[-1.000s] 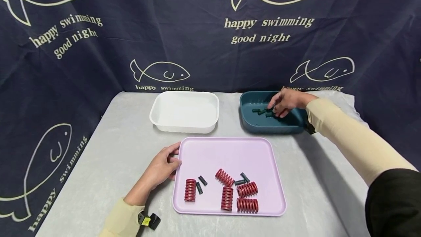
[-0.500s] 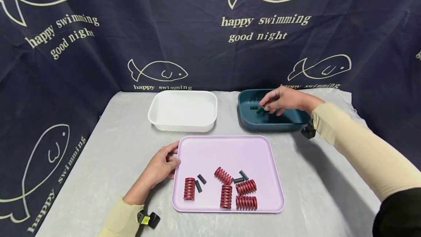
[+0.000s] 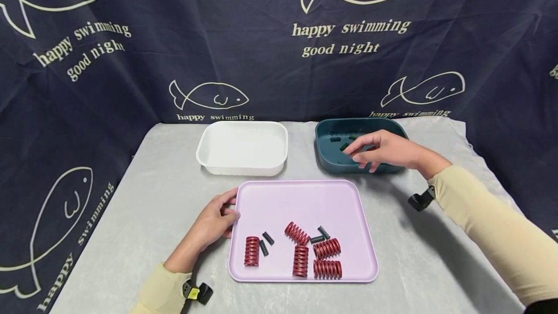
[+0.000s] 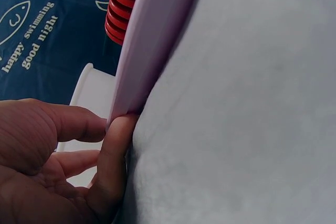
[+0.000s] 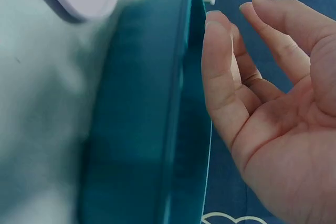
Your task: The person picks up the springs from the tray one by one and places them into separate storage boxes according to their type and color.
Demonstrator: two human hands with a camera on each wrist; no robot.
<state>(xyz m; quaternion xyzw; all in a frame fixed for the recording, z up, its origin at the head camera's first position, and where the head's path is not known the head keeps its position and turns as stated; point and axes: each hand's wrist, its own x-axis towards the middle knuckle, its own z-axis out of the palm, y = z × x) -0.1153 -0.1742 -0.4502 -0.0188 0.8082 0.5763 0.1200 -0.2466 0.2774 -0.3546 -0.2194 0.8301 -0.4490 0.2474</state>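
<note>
Red springs [image 3: 300, 260] and dark springs [image 3: 264, 247] lie on the tray [image 3: 283, 202], its edge pinched by the left hand [image 3: 213, 222], probably for steadiness; the right hand [image 3: 385, 149], empty, fingers loosely spread, hovers over the bin [image 3: 333, 163] holding more dark springs.

Place read as a small screened-off work corner, closer to a makeshift recording booth than a furnished room: dark blue cloth [image 3: 270, 38] hung behind and at both sides, printed with pale fish and "happy swimming good night". Against it stood a grey-covered table [image 3: 117, 236] with bench-like sorting gear — lilac tray [image 3: 279, 202], red coil springs [image 3: 251, 251], white bin [image 3: 244, 147], teal bin [image 3: 335, 161] — and black wrist cameras [image 3: 204, 293] on the person; the building beyond the cloth could not be told.
</note>
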